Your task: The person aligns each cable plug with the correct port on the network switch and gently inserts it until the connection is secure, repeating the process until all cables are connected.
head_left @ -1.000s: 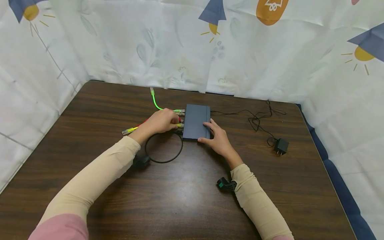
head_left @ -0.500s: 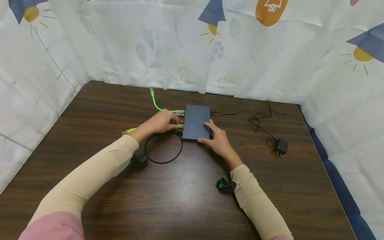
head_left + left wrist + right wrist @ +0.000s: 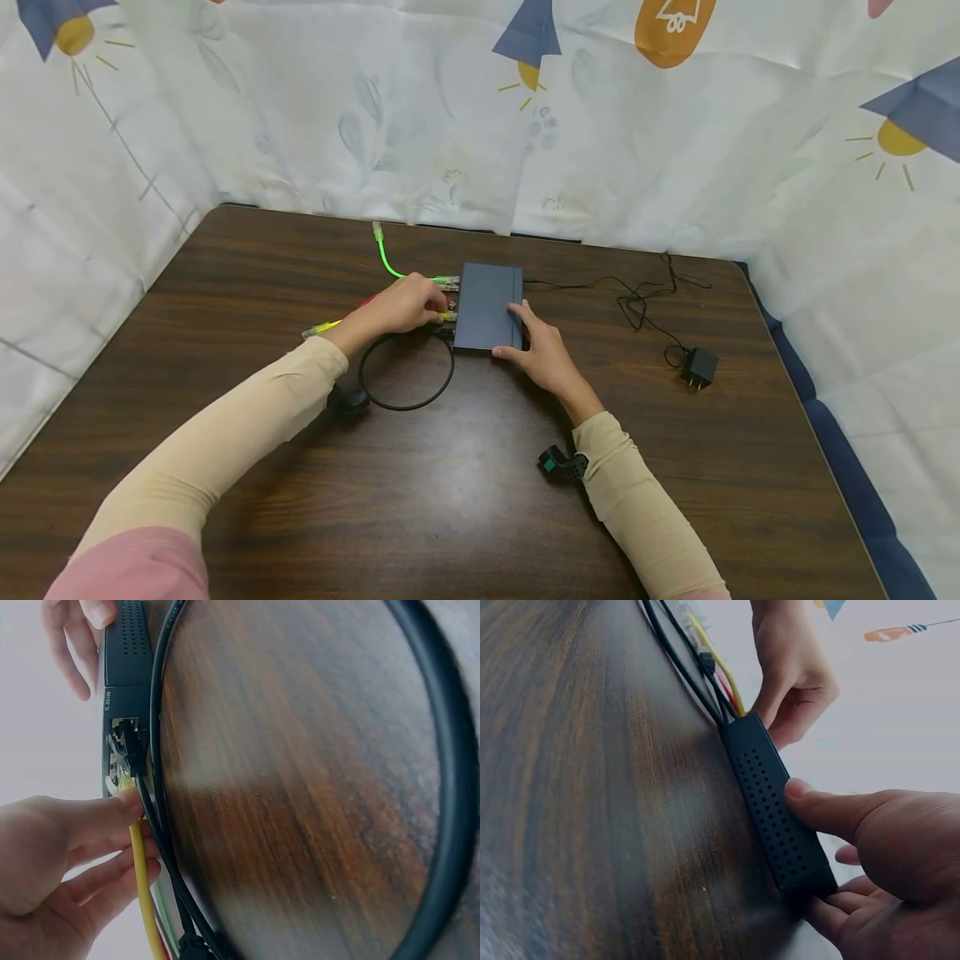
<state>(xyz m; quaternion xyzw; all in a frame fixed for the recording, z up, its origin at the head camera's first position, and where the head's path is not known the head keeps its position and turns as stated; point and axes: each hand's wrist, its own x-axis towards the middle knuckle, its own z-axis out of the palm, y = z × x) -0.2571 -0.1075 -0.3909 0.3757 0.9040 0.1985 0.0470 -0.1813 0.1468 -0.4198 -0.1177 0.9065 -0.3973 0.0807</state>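
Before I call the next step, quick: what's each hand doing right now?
Left hand: closed, pinching the yellow cable.
Right hand: closed, holding the dark box between thumb and fingers.

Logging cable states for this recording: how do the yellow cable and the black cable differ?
The left hand pinches the yellow cable near its plug; the black cable is not held. The yellow cable runs fairly straight past that hand, while the black cable curves into a wide loop. Both lead to the same side of the grey box.
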